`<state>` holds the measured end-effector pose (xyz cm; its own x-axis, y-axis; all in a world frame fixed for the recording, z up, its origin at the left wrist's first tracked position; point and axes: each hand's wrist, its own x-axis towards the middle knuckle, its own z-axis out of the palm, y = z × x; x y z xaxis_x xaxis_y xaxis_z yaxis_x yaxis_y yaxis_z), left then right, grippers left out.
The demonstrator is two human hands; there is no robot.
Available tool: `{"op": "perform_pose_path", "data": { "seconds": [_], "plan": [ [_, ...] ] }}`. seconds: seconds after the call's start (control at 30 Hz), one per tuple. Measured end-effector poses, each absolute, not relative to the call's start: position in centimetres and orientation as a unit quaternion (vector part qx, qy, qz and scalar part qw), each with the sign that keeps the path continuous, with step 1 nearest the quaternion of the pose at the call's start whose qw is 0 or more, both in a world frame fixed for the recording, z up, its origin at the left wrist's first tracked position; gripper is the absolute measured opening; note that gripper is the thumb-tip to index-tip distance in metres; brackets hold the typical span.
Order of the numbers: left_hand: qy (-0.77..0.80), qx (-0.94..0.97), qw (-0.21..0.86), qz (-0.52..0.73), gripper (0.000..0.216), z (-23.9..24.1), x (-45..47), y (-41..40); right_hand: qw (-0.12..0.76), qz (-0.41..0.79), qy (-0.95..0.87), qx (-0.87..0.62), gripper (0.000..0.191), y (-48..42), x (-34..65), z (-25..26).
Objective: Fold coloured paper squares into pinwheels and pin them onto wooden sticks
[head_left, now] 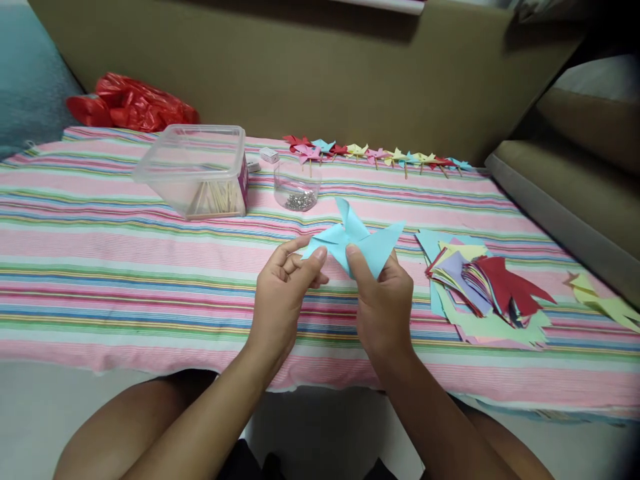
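Observation:
A light blue paper pinwheel (357, 237) is held in the air above the striped cloth, its points folded in toward the middle. My left hand (287, 287) pinches its left blade between thumb and fingers. On the right side, my right hand (385, 293) grips the paper, thumb pressed close to the centre and fingers mostly hidden behind it. No stick shows on this pinwheel. Beyond it stands a clear round tub (295, 190) with small silvery pins at the bottom.
A clear plastic box (193, 173) with thin wooden sticks lies on its side at back left, near a red plastic bag (135, 103). Finished pinwheels (375, 155) line the back. Cut coloured papers (485, 287) are piled at right, with a yellow piece (600, 300) beside them.

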<state>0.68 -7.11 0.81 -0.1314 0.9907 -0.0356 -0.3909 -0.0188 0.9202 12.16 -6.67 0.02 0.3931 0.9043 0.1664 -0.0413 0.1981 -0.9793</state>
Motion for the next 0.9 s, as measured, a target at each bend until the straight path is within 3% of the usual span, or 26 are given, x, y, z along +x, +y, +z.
{"op": "perform_pose_path", "data": {
  "seconds": [0.17,0.6,0.77,0.9],
  "plan": [
    [0.412,0.437,0.543,0.587,0.019,1.0,0.5,-6.9,0.639,0.403,-0.434,-0.491,0.018,-6.8,12.0,0.0],
    [0.442,0.383,0.541,0.604,0.025,0.8,0.0,-6.5,0.63,0.511,-0.417,-0.411,0.017,-6.5,12.3,0.4],
    [0.43,0.307,0.58,0.62,0.026,0.8,-0.4,-6.1,0.609,0.519,-0.474,-0.367,0.047,-6.1,14.2,1.8],
    [0.426,0.312,0.589,0.612,0.024,1.0,-0.5,-6.0,0.511,0.44,-0.628,-0.389,0.019,-5.9,16.1,2.1]
  ]
}}
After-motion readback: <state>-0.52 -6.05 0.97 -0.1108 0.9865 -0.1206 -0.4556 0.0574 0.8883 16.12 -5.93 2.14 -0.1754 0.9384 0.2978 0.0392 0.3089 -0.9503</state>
